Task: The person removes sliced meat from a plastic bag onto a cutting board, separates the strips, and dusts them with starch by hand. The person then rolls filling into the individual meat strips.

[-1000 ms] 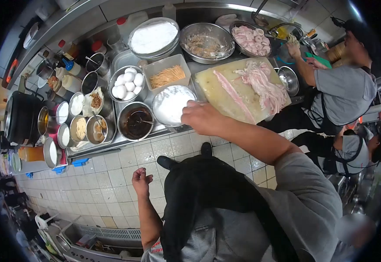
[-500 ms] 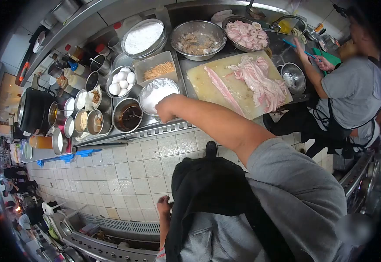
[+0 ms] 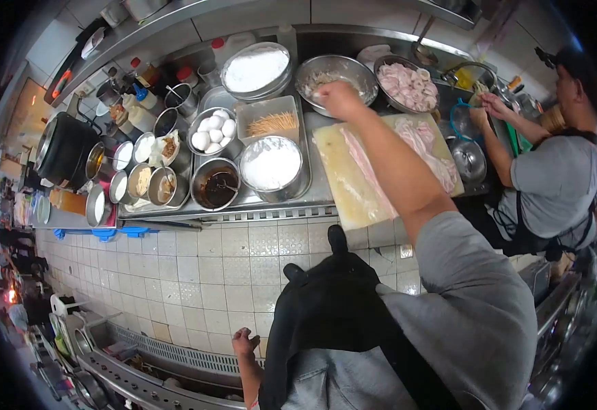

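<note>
Over the large metal bowl of pale mixture (image 3: 329, 74) is my right hand (image 3: 343, 100), its fingers pinched together and pointing into the bowl. Whatever they hold is too small to make out. My left hand (image 3: 245, 342) hangs low over the floor, loosely curled with nothing visible in it. A round container of white powder (image 3: 271, 164) stands nearer the counter edge. On the yellowish cutting board (image 3: 339, 195) lie a long pink meat strip (image 3: 360, 154) and a heap of thin meat slices (image 3: 418, 140), both partly behind my right forearm.
Left of the powder are a bowl of eggs (image 3: 213, 131), a tub of toothpicks (image 3: 271, 123) and a pot of dark sauce (image 3: 216, 183). A bowl of rolled meat (image 3: 408, 85) stands at the back. A co-worker (image 3: 551, 171) works near the tap on the right.
My right hand has moved from the white powder container up and right to the large mixture bowl. The view has shifted, and the co-worker's hands have moved closer together.
</note>
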Demonstrator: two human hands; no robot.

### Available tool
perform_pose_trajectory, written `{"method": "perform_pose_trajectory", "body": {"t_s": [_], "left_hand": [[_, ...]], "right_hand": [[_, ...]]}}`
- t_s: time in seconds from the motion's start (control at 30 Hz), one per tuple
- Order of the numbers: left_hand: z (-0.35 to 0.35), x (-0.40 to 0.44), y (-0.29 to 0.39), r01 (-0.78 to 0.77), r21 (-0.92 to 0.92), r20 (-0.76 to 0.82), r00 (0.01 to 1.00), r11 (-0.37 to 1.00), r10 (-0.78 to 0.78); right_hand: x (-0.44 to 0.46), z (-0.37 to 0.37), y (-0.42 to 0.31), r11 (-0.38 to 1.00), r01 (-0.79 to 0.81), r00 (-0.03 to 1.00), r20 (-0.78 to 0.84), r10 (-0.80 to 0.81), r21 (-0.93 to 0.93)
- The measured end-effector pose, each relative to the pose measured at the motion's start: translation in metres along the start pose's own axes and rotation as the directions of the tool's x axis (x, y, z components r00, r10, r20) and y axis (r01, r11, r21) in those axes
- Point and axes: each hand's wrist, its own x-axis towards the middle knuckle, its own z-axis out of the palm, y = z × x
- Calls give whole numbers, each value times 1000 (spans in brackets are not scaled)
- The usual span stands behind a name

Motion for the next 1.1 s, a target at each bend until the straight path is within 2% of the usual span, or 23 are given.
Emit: {"method": "perform_pose_trajectory", "body": {"t_s": [0.03, 0.07, 0.13, 0.17, 0.23, 0.27, 0.33, 0.4, 0.47, 0.5, 0.6, 0.63, 0.73, 0.77, 0.8, 0.83, 0.87, 0.9, 0.93, 1.0, 1.03, 1.07, 1.1], "left_hand": [[2, -6, -7, 31, 27, -17, 999, 999, -30], [8, -10, -14, 64, 53, -36, 997, 997, -62], [29, -36, -15, 133, 43, -87, 988, 990, -129], [38, -44, -17, 136, 71, -83, 988, 988, -130], [57, -57, -19, 139, 124, -73, 989, 983, -130], [67, -63, -23, 142, 150, -67, 989, 978, -133], [92, -85, -20, 155, 204, -54, 988, 967, -147], [119, -101, -6, 163, 233, -86, 985, 959, -147], [139, -107, 0, 152, 105, -88, 986, 983, -144], [146, -111, 3, 161, 97, -98, 984, 982, -152], [161, -119, 15, 127, 194, -60, 991, 973, -117], [165, -123, 16, 128, 191, -66, 991, 973, -118], [159, -126, 3, 166, 36, -121, 980, 985, -161], [140, -112, -26, -261, 455, 41, 961, 852, 273], [130, -107, -43, -608, 685, 352, 759, 403, 548], [140, -115, -28, -604, 685, 348, 763, 408, 545], [150, -123, -14, -236, 476, 25, 967, 847, 255], [158, -131, 0, 204, 73, -152, 970, 976, -191], [155, -128, -9, 209, 70, -153, 969, 975, -196], [134, -111, -49, 12, 142, -21, 1000, 990, -9], [106, -84, -101, -391, 651, 161, 909, 651, 385], [113, -93, -90, -383, 652, 155, 912, 654, 380], [127, -103, -62, -176, 436, 6, 981, 883, 192]], "right_hand": [[13, -9, 13, 987, -35, 999, 28, 40, -154], [23, -12, 26, 988, -20, 999, 38, 27, -153], [38, -14, 47, 976, -12, 963, 260, 70, -218], [44, -4, 62, 978, -4, 960, 272, 61, -207], [58, 25, 89, 933, 173, 957, 279, -82, -316], [67, 32, 96, 935, 182, 953, 289, -92, -305], [77, 40, 93, 945, 68, 931, 362, 56, -321], [92, 38, 90, 949, 77, 913, 403, 55, -304], [118, 38, 91, 953, 42, 896, 434, 96, -299], [118, 36, 88, 969, 34, 953, 300, 41, -243], [117, 36, 71, 988, 55, 981, 194, -26, -144], [118, 54, 81, 974, 153, 982, 137, -131, -165], [131, 61, 102, 929, 206, 968, 203, -147, -308], [133, 56, 103, 958, 175, 978, 150, -143, -227], [140, 56, 110, 958, 179, 977, 155, -146, -226], [151, 56, 119, 970, 116, 980, 184, -77, -215], [157, 60, 127, 977, 52, 977, 213, -7, -207], [149, 42, 114, 999, 0, 987, 162, 7, -43], [153, 43, 119, 999, 2, 986, 168, 6, -44], [159, 39, 132, 991, 26, 947, 321, 17, -129], [157, 38, 137, 991, 29, 944, 330, 15, -129], [155, 37, 143, 970, 85, 938, 347, -1, -227], [154, 34, 144, 937, 144, 931, 365, -18, -320]]}}
